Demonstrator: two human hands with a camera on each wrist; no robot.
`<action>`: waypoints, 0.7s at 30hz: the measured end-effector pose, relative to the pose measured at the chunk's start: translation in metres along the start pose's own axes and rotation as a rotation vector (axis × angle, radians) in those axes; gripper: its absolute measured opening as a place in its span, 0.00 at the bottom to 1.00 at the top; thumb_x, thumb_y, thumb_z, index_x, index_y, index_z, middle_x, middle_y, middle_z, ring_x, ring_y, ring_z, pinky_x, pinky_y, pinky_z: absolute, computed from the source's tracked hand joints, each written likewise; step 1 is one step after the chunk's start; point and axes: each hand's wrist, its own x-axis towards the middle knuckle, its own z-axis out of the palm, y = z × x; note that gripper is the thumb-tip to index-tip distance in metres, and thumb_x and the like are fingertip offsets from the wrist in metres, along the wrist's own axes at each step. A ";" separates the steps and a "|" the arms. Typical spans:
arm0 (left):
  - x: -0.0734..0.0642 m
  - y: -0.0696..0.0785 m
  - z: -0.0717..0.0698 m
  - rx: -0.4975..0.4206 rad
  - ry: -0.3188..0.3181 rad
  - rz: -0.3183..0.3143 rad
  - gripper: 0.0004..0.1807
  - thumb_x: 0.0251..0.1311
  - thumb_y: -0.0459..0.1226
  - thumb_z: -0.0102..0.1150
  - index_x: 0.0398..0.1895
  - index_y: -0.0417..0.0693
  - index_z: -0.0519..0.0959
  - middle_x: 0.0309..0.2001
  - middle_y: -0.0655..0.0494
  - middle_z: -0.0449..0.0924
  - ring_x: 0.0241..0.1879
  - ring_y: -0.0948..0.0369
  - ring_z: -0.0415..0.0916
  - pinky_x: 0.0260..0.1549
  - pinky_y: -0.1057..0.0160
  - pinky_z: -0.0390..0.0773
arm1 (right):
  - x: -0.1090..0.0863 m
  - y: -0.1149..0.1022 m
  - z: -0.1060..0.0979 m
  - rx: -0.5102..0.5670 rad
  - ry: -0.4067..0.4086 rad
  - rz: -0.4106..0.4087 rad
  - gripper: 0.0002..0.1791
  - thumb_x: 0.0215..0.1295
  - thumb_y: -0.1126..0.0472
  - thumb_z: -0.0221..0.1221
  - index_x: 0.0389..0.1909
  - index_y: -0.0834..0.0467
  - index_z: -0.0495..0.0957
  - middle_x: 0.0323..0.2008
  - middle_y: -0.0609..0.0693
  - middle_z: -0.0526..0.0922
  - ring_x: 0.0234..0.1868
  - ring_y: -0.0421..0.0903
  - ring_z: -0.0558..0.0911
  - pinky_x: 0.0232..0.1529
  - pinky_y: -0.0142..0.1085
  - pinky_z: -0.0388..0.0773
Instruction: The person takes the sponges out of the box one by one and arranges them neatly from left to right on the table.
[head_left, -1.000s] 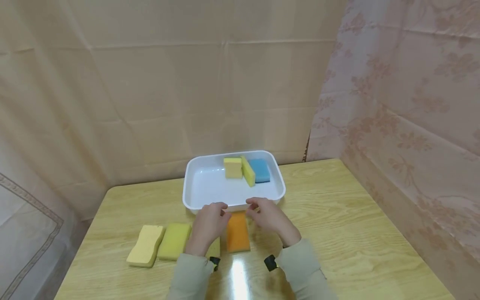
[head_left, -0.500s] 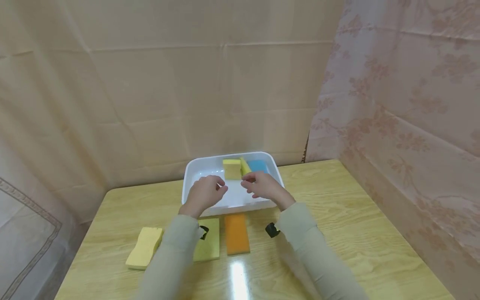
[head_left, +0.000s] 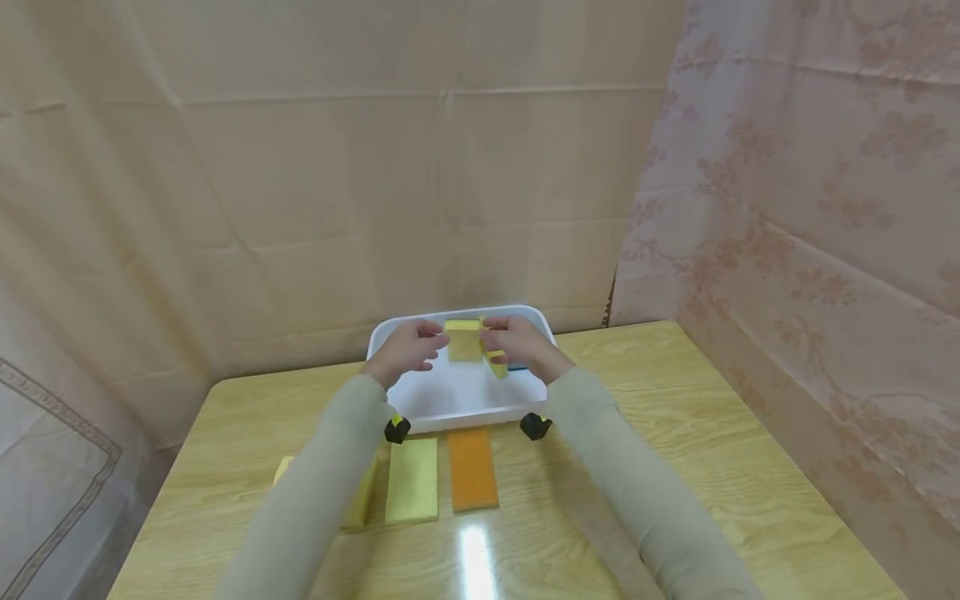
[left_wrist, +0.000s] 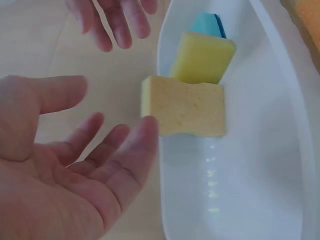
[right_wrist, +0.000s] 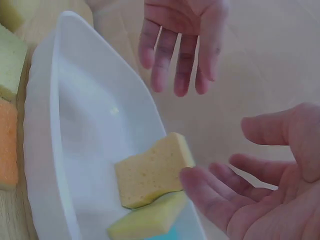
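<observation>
A light-yellow sponge with wavy sides stands upright by the far wall of the white tray. My left hand is just left of it, fingers apart and holding nothing. On its other side my right hand hovers, also holding nothing, thumb and fingers spread. A greener yellow sponge leans beside the light-yellow one. Behind that, a blue sponge shows in the left wrist view; in the head view my right hand mostly hides it.
In front of the tray, an orange sponge and a flat yellow-green sponge lie on the wooden table. Two more yellow sponges farther left are partly behind my left sleeve. A beige curtain hangs behind the table.
Both hands have moved forward from the tray's near edge, over the tray, to either side of the upright light-yellow sponge. The sponges have stayed where they were.
</observation>
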 end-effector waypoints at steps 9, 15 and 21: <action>0.017 0.002 -0.003 -0.067 0.012 -0.113 0.29 0.75 0.43 0.53 0.70 0.32 0.64 0.67 0.37 0.68 0.63 0.40 0.71 0.56 0.50 0.79 | 0.013 0.002 0.003 0.178 0.033 0.079 0.34 0.76 0.56 0.56 0.76 0.64 0.58 0.75 0.59 0.62 0.74 0.60 0.62 0.71 0.51 0.64; 0.030 0.007 -0.007 -0.040 0.041 -0.132 0.30 0.76 0.45 0.51 0.73 0.35 0.62 0.70 0.38 0.65 0.64 0.41 0.70 0.58 0.50 0.78 | 0.026 -0.001 0.006 0.212 0.050 0.052 0.32 0.78 0.56 0.53 0.76 0.64 0.57 0.76 0.59 0.60 0.75 0.60 0.59 0.73 0.51 0.59; 0.039 0.004 -0.009 -0.099 0.071 -0.166 0.31 0.77 0.43 0.50 0.74 0.34 0.60 0.72 0.38 0.62 0.65 0.40 0.69 0.59 0.49 0.77 | 0.035 0.001 0.007 0.275 0.060 0.094 0.31 0.79 0.56 0.50 0.76 0.64 0.57 0.77 0.58 0.58 0.76 0.60 0.57 0.73 0.51 0.59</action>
